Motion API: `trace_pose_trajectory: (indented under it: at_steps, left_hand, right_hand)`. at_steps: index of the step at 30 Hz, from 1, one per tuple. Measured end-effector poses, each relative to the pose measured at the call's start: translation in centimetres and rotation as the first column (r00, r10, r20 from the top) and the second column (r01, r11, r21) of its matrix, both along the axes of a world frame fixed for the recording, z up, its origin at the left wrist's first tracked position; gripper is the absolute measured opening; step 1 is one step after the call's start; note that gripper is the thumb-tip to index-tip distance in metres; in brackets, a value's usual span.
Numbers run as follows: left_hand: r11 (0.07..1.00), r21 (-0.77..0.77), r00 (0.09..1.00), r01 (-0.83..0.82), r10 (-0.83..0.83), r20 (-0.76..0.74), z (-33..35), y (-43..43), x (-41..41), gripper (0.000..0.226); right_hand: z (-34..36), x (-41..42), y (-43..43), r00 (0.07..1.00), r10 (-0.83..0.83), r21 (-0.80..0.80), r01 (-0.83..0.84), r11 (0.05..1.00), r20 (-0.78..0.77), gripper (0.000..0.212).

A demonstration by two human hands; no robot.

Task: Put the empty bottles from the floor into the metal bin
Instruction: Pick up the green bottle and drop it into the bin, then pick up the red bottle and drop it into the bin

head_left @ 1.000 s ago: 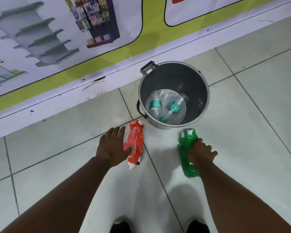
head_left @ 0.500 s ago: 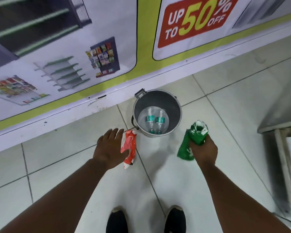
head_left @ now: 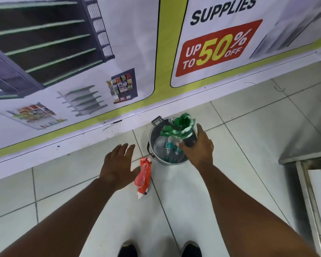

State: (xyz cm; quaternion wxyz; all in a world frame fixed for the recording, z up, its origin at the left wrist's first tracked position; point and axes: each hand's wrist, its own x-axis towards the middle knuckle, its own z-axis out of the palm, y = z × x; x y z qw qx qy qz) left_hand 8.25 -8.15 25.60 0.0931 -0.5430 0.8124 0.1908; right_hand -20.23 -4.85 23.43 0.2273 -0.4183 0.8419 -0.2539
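The metal bin (head_left: 152, 140) stands on the tiled floor by the wall, with clear empty bottles (head_left: 167, 145) with teal labels lying inside. A crumpled green wrapper (head_left: 178, 127) hangs over the bin's mouth, just off the spread fingers of my right hand (head_left: 197, 147); I see no grip on it. My left hand (head_left: 117, 164) hovers flat with fingers apart, low over the floor. Its thumb side is right beside a red wrapper (head_left: 143, 176) that lies on the tiles in front of the bin.
A printed banner wall (head_left: 156, 71) runs just behind the bin. A metal table frame and leg (head_left: 304, 182) stand at the right. My two dark shoes (head_left: 191, 249) are at the bottom edge.
My right hand lifted the green wrapper off the floor, carried it up over the bin and spread its fingers. The left hand stayed beside the red wrapper. The camera rose and tilted up.
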Motion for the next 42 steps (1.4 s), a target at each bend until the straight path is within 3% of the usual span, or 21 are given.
trace_pose_trajectory:
  at_steps: [3,9,18,27,30,35,42]
  left_hand:
    - [0.999,0.037,1.000,-0.019,0.018,0.025,-0.8,0.8,1.0,0.086]
    - [0.985,0.147,0.993,-0.091,0.078,0.091,-3.3,2.9,1.6,0.089]
    - [0.854,0.414,0.941,-0.316,0.225,0.253,-15.1,3.8,-1.1,0.085]
    - [0.738,0.471,0.868,-0.484,0.475,0.148,-27.4,0.8,-5.1,0.086]
    - [0.737,0.435,0.846,-0.517,0.516,0.133,-29.2,-0.2,-5.3,0.068]
    - [0.668,0.458,0.784,-0.587,0.611,0.113,-27.4,-0.6,-3.6,0.046]
    - [0.628,0.410,0.662,-0.661,0.746,-0.074,-11.9,-1.2,1.0,0.028]
  right_hand:
    - [-1.4,-0.1,2.0,1.000,-0.001,0.114,0.003,0.993,-0.017,0.107]
    - [-1.5,-0.3,5.0,0.989,0.124,-0.006,-0.125,0.992,-0.078,0.093]
    - [-9.2,-6.6,10.6,0.971,0.049,-0.007,-0.052,0.999,-0.235,0.070]
    - [-18.0,-14.0,13.4,0.935,0.054,0.137,-0.006,0.991,-0.351,0.067]
    - [-19.3,-14.4,13.3,0.934,0.047,0.147,0.006,0.989,-0.354,0.067]
    - [-18.5,-13.0,12.4,0.947,0.052,0.160,0.000,0.987,-0.318,0.067]
    - [-7.7,-9.0,11.7,0.965,0.041,0.144,-0.003,0.990,-0.258,0.067]
